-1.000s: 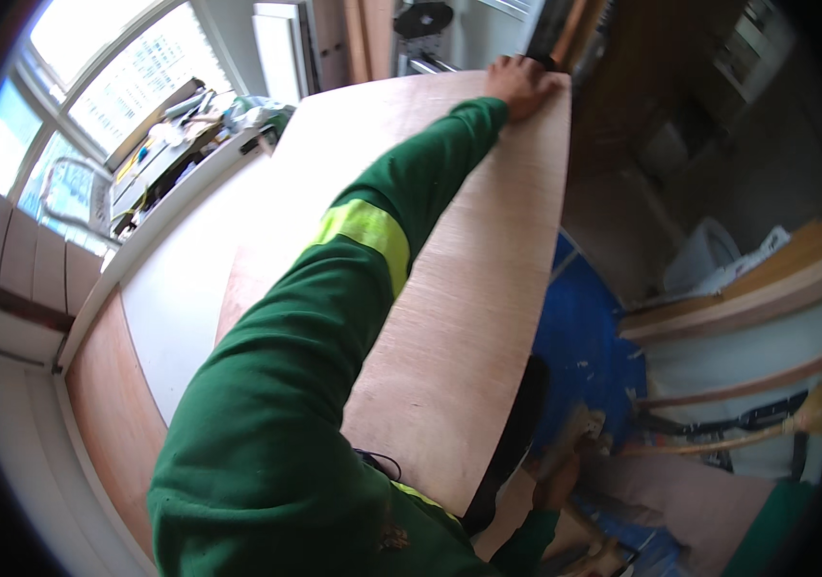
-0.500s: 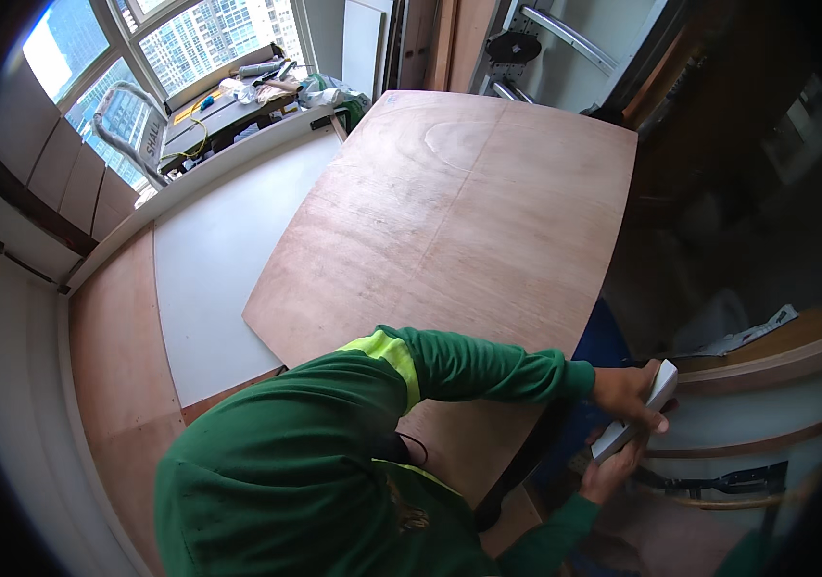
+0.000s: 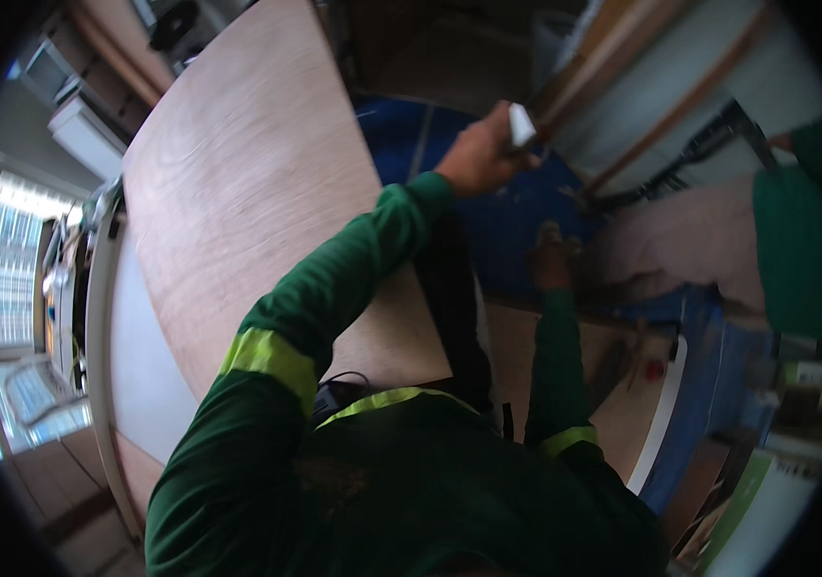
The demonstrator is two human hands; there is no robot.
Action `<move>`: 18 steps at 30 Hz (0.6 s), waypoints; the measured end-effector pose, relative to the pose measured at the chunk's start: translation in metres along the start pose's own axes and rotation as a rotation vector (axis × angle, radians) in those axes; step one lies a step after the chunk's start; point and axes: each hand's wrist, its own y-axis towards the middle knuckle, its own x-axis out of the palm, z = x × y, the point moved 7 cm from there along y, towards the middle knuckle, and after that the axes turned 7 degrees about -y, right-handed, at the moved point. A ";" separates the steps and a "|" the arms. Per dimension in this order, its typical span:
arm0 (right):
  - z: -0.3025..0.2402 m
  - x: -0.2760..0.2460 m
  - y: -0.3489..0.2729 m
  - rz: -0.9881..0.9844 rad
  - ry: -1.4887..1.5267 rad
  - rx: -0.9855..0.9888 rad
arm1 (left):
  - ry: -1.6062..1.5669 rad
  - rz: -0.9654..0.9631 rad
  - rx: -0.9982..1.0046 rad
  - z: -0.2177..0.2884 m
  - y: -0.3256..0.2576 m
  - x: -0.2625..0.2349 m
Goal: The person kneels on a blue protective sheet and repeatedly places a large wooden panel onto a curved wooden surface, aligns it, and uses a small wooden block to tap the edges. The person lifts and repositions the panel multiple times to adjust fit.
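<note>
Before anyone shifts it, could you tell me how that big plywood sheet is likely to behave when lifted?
The plywood sheet is broad and looks thin, so it would probably flex or sag if lifted by one edge. Its span suggests it is awkward, likely heavy for one person. The bare wood face looks matt, so probably not slippery.

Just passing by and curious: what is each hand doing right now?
Left hand: closed around a small white object.
Right hand: lowered over the blue floor; fingers too blurred to tell.

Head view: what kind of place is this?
Probably a carpentry or fit-out site indoors: a large plywood sheet, long boards leaning at the right, a blue floor cover, windows at the left.
</note>
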 end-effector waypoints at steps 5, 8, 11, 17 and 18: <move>0.004 -0.058 -0.079 0.408 0.694 -0.101 | -0.748 -0.260 -0.348 -0.005 0.010 0.031; -0.017 -0.121 -0.112 0.461 1.028 -0.222 | -0.925 -0.429 -0.348 0.005 0.012 0.043; -0.028 -0.162 -0.135 0.616 1.134 -0.362 | -1.119 -0.485 -0.454 0.007 0.005 0.054; -0.045 -0.176 -0.138 0.792 0.988 -0.455 | -1.096 -0.495 -0.483 0.019 -0.004 0.058; -0.045 -0.177 -0.140 0.817 1.011 -0.449 | -1.037 -0.500 -0.458 0.020 -0.003 0.058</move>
